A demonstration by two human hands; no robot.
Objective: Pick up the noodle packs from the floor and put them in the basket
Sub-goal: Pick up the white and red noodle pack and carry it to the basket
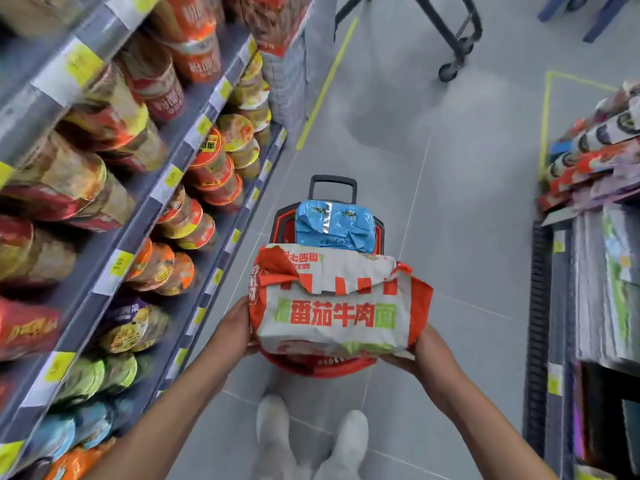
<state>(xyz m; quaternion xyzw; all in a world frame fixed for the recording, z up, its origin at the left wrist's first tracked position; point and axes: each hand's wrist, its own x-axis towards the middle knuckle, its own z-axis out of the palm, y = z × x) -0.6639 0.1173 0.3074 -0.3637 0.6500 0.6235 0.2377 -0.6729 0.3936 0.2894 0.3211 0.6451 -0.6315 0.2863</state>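
Item: orange-and-white noodle pack [332,306], long axis 9-to-3 o'clock, clasped at 9 by the left hand [239,327] and at 3 by the right hand [427,348], fingers [398,359] curled beneath, poised over the red basket [322,370]; blue pack [334,226] inside at 12.

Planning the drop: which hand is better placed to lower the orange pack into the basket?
Right hand, probably: it cups the orange pack from below; the left hand only grips its side.

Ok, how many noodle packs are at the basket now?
2. A blue pack lies in the basket; the left hand and right hand hold an orange-and-white pack over it. More may be hidden underneath.
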